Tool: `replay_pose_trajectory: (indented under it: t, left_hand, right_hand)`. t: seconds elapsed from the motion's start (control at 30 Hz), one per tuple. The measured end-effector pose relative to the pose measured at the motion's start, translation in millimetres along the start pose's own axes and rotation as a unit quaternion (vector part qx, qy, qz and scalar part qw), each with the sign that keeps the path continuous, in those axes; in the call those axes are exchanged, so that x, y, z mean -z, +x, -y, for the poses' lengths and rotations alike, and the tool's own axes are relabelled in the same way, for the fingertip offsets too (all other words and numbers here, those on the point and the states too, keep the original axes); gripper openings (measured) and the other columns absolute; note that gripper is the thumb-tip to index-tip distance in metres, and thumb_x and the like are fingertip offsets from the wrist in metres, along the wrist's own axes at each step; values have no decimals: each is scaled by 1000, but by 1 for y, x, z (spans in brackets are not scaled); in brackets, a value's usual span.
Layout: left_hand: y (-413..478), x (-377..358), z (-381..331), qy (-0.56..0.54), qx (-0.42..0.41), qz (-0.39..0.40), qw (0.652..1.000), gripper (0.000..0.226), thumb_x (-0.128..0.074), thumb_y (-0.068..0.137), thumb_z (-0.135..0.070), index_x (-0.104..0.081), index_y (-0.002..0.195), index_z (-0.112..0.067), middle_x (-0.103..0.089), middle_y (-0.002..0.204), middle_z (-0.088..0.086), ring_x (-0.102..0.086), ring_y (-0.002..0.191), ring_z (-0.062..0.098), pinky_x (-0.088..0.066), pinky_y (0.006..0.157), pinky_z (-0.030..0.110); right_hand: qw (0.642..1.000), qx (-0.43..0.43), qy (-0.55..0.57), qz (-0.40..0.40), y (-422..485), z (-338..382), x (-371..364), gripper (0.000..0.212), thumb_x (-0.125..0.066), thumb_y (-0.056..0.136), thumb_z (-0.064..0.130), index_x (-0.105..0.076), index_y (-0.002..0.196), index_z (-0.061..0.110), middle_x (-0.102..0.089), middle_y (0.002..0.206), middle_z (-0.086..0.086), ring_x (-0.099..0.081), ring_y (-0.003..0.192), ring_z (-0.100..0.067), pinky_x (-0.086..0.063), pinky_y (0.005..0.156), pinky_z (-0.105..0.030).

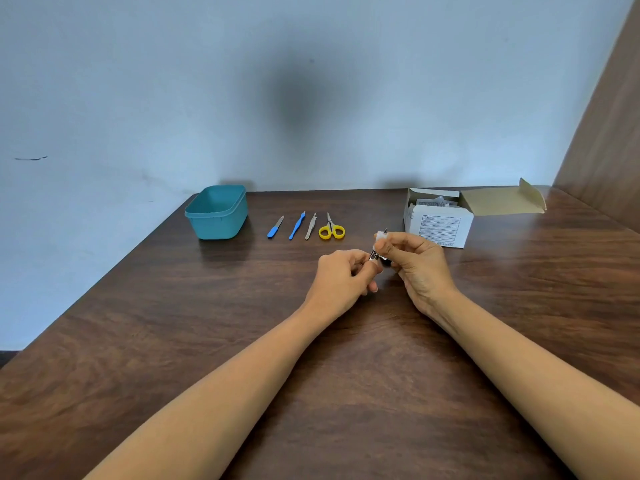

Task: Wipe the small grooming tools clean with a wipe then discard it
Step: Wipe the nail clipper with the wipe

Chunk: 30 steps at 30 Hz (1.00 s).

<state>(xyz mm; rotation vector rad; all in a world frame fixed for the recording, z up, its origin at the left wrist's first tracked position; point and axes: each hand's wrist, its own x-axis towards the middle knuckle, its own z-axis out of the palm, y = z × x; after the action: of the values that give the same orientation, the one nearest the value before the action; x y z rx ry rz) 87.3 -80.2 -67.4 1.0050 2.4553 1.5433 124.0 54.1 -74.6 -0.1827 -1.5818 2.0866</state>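
Over the dark wood-grain table (pixel 311 393), our left hand (pixel 341 271) pinches a small shiny metal grooming tool (pixel 374 255), probably a nail clipper, by its near end. Our right hand (pixel 414 259) closes its fingertips on a crumpled white wipe (pixel 380 234) at the tool's far end. We judge the tool light, rigid and slick, so it is best pinched firmly on its flat sides; the wipe is soft and limp. Farther off lie a blue-handled file (pixel 275 227), a slim blue-handled pusher (pixel 297 226), steel tweezers (pixel 311 226) and yellow-handled scissors (pixel 331 228), between a teal plastic tub (pixel 217 213) far left and an open white cardboard box (pixel 440 223) far right.
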Motion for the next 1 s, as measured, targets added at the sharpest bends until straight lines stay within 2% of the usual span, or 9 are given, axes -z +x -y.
replay_pose_trajectory:
  t: [0.13,0.33,0.47,0.53,0.73,0.93,1.0]
  left_hand:
    - [0,0,1,-15,0,-7,1000,21,-55,94,-22,-70,90,-9,-64,57,-7,-55,50,4,-49,62,17]
    - [-1,2,1,-17,-3,-11,1000,21,-55,94,-20,-70,88,-7,-66,59,-5,-56,51,6,-49,61,19]
    - [-1,2,2,-16,3,-10,1000,21,-55,93,-17,-70,87,-4,-66,59,-4,-55,52,7,-49,60,22]
    - [0,2,2,-14,4,-5,1000,20,-55,93,-16,-70,88,-4,-66,60,-3,-55,52,7,-50,60,22]
    - [0,3,3,-3,-3,11,1000,18,-55,93,-19,-71,91,-11,-68,61,-4,-56,52,4,-52,63,24]
    - [-1,2,1,8,-18,17,1000,18,-56,95,-24,-70,92,-13,-66,60,-5,-57,54,5,-53,67,25]
    - [-1,2,2,4,-12,16,1000,20,-56,95,-25,-70,93,-12,-66,60,-5,-58,55,7,-53,68,26]
  right_hand:
    - [1000,23,-7,16,0,-3,2,23,-79,57,17,-68,75,9,-69,64,-1,-61,59,-10,-49,63,-20]
    - [992,71,-105,29,1,-6,3,15,-81,61,26,-71,66,16,-62,66,-7,-52,70,-21,-46,71,-27]
    - [979,94,-172,48,3,-10,6,8,-78,70,33,-77,73,25,-68,80,-25,-51,73,-23,-43,74,-37]
    - [975,100,-194,35,4,-11,6,3,-80,72,29,-77,73,28,-69,82,-23,-50,71,-23,-43,72,-37]
    - [988,55,-142,12,0,-3,3,11,-83,67,16,-73,70,12,-66,71,-19,-59,69,-23,-51,75,-37]
    - [989,69,-133,-7,-5,1,-1,18,-81,67,28,-71,60,15,-67,65,-13,-61,68,-16,-52,74,-29]
    - [989,71,-127,2,-6,2,-1,22,-78,72,28,-70,57,14,-65,61,-8,-59,66,-12,-49,73,-25]
